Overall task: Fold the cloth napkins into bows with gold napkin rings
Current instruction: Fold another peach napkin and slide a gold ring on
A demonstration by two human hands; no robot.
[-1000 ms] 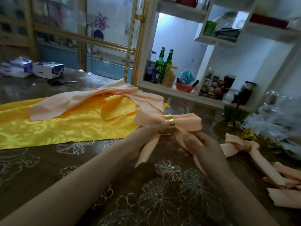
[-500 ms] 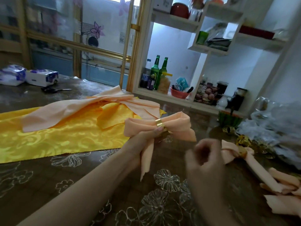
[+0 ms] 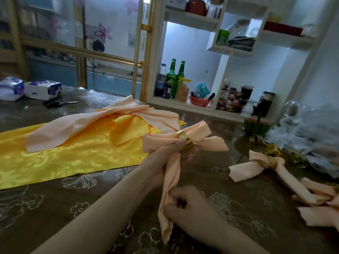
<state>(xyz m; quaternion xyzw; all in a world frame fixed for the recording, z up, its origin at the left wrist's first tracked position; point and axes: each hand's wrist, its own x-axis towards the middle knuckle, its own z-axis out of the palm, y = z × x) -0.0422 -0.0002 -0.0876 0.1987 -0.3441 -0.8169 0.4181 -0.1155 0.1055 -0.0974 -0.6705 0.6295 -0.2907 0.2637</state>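
Left hand (image 3: 161,157) gripping peach bow (image 3: 200,130) in gold ring (image 3: 185,140), right hand (image 3: 188,208) pinching tail (image 3: 171,174)

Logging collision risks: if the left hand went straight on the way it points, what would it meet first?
The left hand would meet the gold ring on the bow it holds; beyond, depth unclear.

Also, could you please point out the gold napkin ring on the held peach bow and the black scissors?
Gold napkin ring (image 3: 187,141): head view, its shiny band.
Black scissors (image 3: 54,103): head view, the handles.
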